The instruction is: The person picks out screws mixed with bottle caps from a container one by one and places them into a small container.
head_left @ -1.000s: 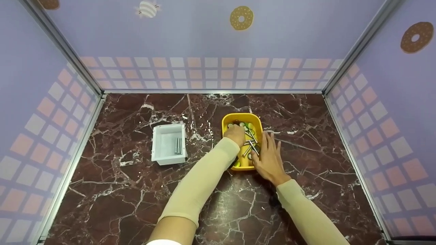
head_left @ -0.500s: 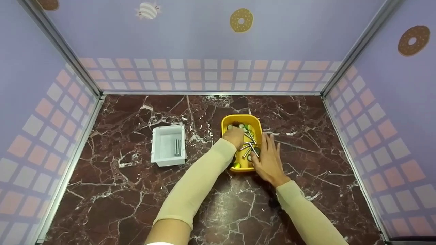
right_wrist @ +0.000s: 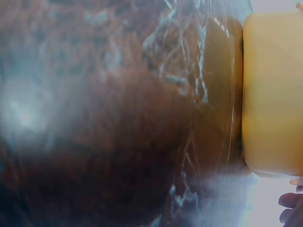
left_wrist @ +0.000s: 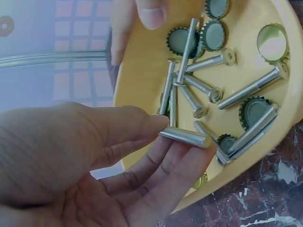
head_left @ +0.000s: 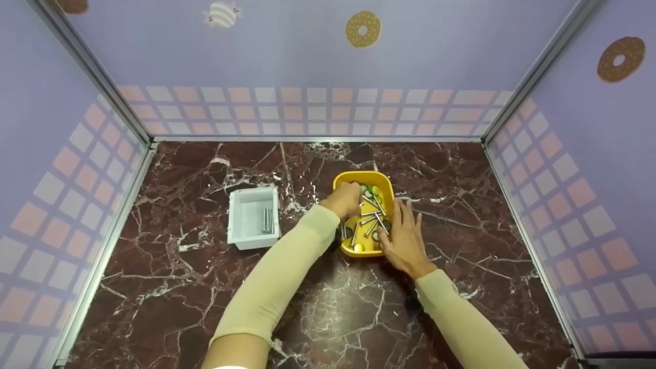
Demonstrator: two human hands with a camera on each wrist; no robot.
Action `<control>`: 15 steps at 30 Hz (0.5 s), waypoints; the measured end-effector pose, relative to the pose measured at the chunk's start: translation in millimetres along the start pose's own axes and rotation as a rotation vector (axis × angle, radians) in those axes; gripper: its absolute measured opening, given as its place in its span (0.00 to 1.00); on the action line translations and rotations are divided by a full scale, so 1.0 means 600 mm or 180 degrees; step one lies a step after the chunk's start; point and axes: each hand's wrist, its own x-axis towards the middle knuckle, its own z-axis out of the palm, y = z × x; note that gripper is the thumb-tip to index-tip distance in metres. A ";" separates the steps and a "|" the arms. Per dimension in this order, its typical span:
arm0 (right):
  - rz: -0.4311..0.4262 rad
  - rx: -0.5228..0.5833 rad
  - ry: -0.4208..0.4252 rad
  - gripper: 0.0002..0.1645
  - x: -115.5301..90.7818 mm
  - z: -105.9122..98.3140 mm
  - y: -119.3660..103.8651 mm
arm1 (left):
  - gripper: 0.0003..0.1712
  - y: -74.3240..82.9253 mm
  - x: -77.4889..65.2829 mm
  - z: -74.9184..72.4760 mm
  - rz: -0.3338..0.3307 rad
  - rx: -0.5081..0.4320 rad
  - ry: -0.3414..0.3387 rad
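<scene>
In the head view my left hand (head_left: pixel 344 199) is over the left side of a yellow bin (head_left: pixel 364 177). Its thumb and fingers pinch a silver bolt (left_wrist: pixel 187 137), seen in the left wrist view above the bin's contents. Below lie several loose bolts (left_wrist: pixel 189 52) mixed with metal bottle caps (left_wrist: pixel 255 112), some gold-toned, others grey. My right hand (head_left: pixel 407 241) holds the bin's right wall, fingers along the outside and thumb inside the rim. The right wrist view shows the bin's outer wall (right_wrist: pixel 274 94) and fingertips at the lower right corner.
To the left stands a white box (head_left: pixel 248 207) with a few bolts (head_left: pixel 267 220) inside. Both containers sit on a dark red marbled surface (head_left: pixel 179 287). Lilac panels (head_left: pixel 297 56) with metal edging close off the back and sides.
My left hand has shifted back and left, rising from among the bolts and caps and uncovering more of them. My right hand, the bin and the white box stay in place.
</scene>
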 end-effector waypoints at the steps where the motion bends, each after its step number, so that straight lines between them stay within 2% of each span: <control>1: -0.0001 0.0007 -0.0005 0.56 0.002 -0.001 -0.001 | 0.03 0.005 -0.014 -0.011 0.0027 -0.0053 0.0025; 2: 0.0000 0.0013 -0.0010 0.56 0.004 -0.002 -0.002 | 0.05 -0.004 -0.003 -0.007 0.0032 -0.0104 0.0050; 4: 0.0005 0.0021 -0.0005 0.56 0.006 -0.002 -0.002 | 0.11 0.002 -0.022 -0.024 0.0034 -0.0230 -0.0015; 8: 0.0014 0.0014 -0.0004 0.56 0.004 0.001 0.000 | 0.13 -0.008 -0.024 -0.032 0.0099 -0.0356 -0.0098; 9: 0.0019 0.0018 0.0003 0.56 0.003 0.002 0.000 | 0.15 0.001 -0.047 -0.045 0.0131 -0.0383 -0.0116; 15: 0.0024 0.0055 0.0031 0.56 0.000 0.002 -0.004 | 0.22 -0.018 -0.070 -0.054 0.0160 -0.0559 -0.0037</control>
